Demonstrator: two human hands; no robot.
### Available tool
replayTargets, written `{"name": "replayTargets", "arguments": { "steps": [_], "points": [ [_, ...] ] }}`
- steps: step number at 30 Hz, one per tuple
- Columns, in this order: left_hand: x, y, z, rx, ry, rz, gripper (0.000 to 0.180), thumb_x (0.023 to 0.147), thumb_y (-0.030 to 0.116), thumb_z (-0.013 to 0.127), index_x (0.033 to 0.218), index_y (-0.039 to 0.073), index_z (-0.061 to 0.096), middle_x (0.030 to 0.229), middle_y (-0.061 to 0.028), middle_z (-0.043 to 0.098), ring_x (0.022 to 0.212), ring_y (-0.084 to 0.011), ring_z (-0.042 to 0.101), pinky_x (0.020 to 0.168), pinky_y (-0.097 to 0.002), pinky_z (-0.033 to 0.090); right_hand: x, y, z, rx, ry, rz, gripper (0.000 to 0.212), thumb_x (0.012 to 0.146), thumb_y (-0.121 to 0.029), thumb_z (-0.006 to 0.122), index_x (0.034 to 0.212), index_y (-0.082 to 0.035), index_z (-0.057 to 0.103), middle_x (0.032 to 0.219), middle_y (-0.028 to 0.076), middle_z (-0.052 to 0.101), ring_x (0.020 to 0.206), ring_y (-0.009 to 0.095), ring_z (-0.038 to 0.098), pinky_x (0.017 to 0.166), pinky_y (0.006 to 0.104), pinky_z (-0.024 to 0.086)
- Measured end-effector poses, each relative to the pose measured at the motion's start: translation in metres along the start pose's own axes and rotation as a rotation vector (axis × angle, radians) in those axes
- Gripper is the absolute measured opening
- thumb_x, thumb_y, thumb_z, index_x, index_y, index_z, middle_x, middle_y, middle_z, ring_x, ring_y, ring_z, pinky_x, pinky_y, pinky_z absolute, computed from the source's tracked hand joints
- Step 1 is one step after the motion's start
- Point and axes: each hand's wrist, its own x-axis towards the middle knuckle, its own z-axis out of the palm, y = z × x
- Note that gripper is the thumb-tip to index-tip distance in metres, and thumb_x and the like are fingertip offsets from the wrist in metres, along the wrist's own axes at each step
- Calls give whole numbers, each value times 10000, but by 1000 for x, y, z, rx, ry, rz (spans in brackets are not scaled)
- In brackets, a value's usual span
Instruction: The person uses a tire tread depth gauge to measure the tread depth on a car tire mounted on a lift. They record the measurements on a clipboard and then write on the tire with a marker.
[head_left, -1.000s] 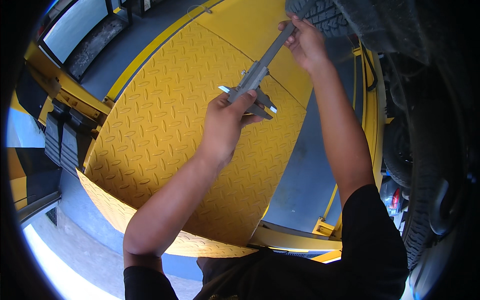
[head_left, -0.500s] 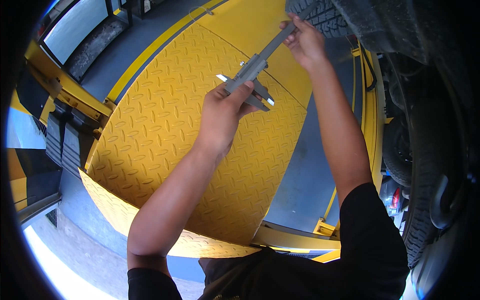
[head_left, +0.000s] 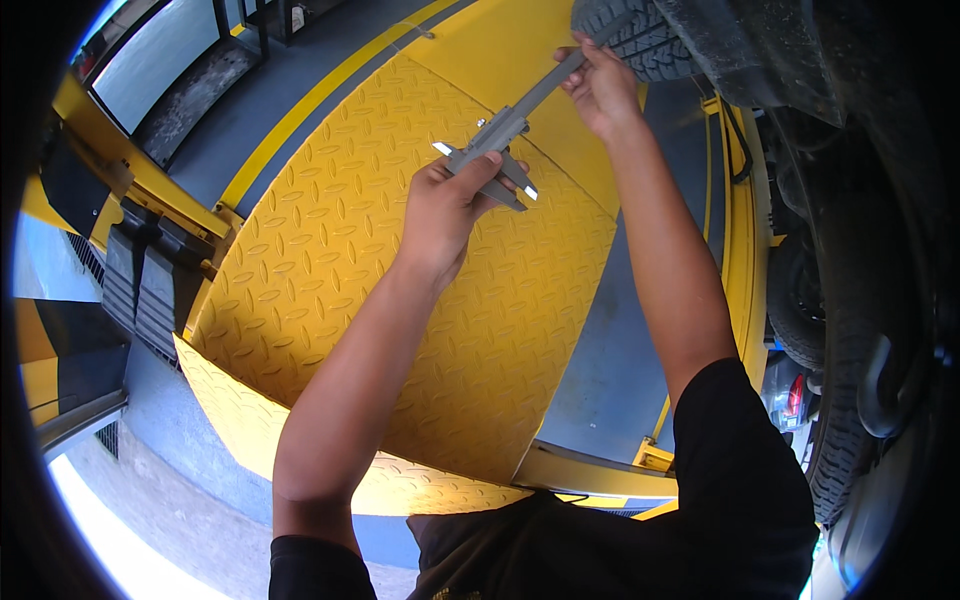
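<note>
A grey metal vernier caliper (head_left: 509, 128) slants up to the right between my two hands, above a yellow tread-pattern plate (head_left: 330, 250). My left hand (head_left: 445, 205) grips it at the jaw end, thumb lying on the sliding part; bright tips show on its jaws, and the larger jaws stand a little apart with nothing visible between them. Near the far end of the beam, my right hand (head_left: 602, 88) pinches it between thumb and fingers. The beam's tip overlaps the dark tyre behind it.
At the upper right is a black treaded tyre (head_left: 640, 40) beside dark vehicle bodywork (head_left: 760, 60). Further tyres (head_left: 797, 300) line the right rim. A yellow rail (head_left: 745, 240) runs along the right. Black rubber blocks (head_left: 150, 280) and a yellow frame stand at the left.
The larger jaws stand closer together than before. My right hand has shifted slightly left along with the caliper's beam. The whole view has moved a little, and both hands keep their hold.
</note>
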Motion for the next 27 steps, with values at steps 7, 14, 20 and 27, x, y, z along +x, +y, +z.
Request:
{"name": "replayTargets", "arguments": {
  "steps": [7, 14, 20, 27],
  "points": [
    [4, 7, -4, -15, -66, 14, 218, 981, 127, 596, 1022, -87, 615, 950, -180, 706, 894, -235, 697, 908, -375, 557, 3, -1, 4, 13, 24, 17, 282, 1078, -169, 416, 1295, -9, 501, 906, 115, 647, 615, 108, 446, 618, 270, 418],
    [-1, 14, 1, 42, -71, -44, 254, 972, 152, 612, 1021, -97, 613, 954, -175, 707, 898, -224, 699, 921, -359, 564, 2, -9, 3, -16, 80, 37, 253, 1075, -166, 425, 1250, -12, 522, 912, 116, 648, 607, 108, 444, 610, 267, 415],
    [-5, 9, 7, 93, -13, -61, 245, 969, 162, 621, 979, -83, 618, 891, -145, 704, 831, -201, 704, 846, -333, 593, -2, -10, -1, -55, 98, 28, 245, 1075, -164, 419, 1245, -12, 509, 914, 119, 657, 597, 114, 443, 609, 274, 414],
    [6, 2, -2, 114, 0, 43, 222, 959, 143, 638, 963, -77, 610, 857, -148, 708, 768, -197, 698, 761, -330, 600, 4, 1, -2, 11, 78, 20, 246, 1076, -171, 418, 1238, -9, 508, 904, 123, 652, 585, 117, 440, 596, 276, 411]
  ]
}}
